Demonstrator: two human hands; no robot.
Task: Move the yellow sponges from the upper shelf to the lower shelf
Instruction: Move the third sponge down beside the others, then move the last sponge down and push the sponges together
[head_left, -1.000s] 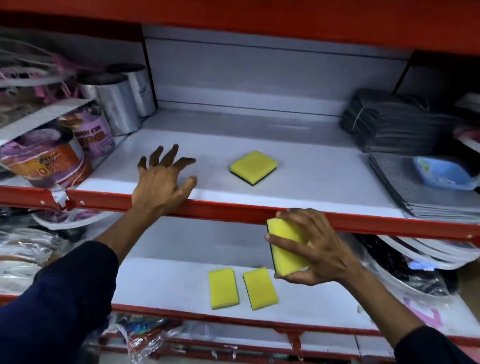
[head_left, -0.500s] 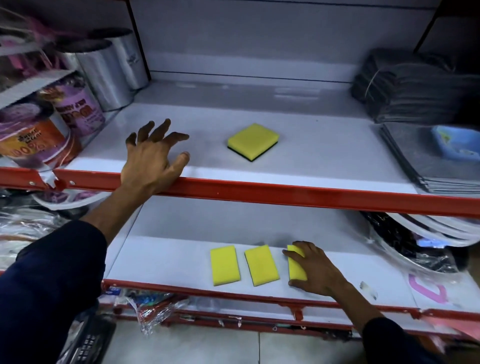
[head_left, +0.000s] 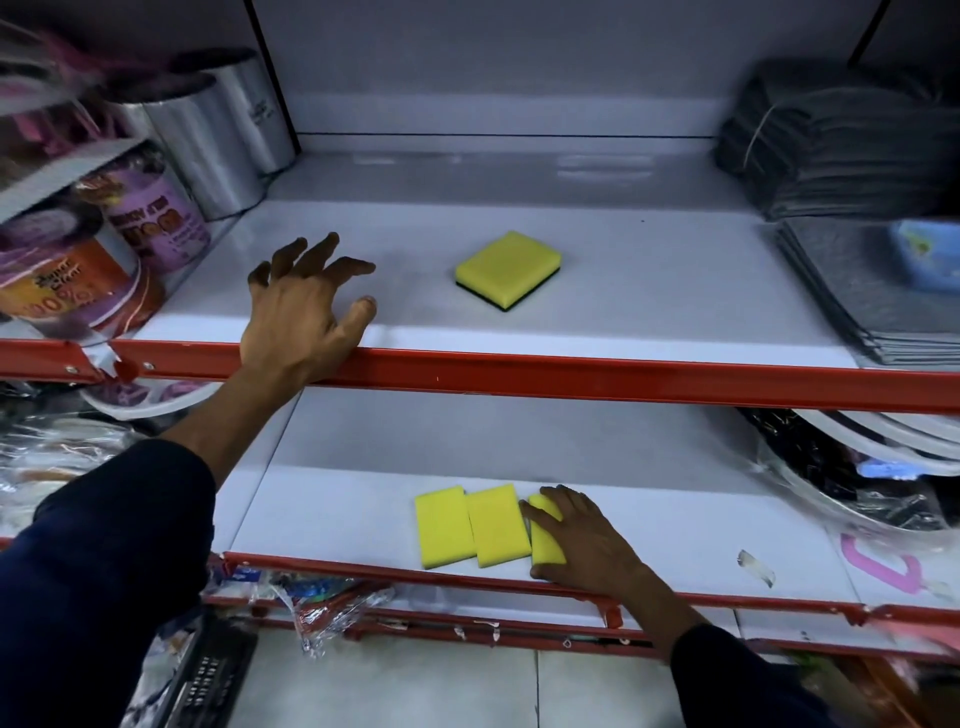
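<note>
Left hand (head_left: 301, 317) lay palm-down, fingers spread and grasping nothing, on the upper shelf (head_left: 623, 332) edge, well apart from the one yellow sponge (head_left: 508, 269) there. Right hand (head_left: 582, 540) rested flat, unclenched, on the third sponge (head_left: 545, 545) of the lower shelf (head_left: 337, 519) row.

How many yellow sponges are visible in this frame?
4: one on the upper shelf, three side by side on the lower shelf, left, middle, and right, partly under the right hand.
</note>
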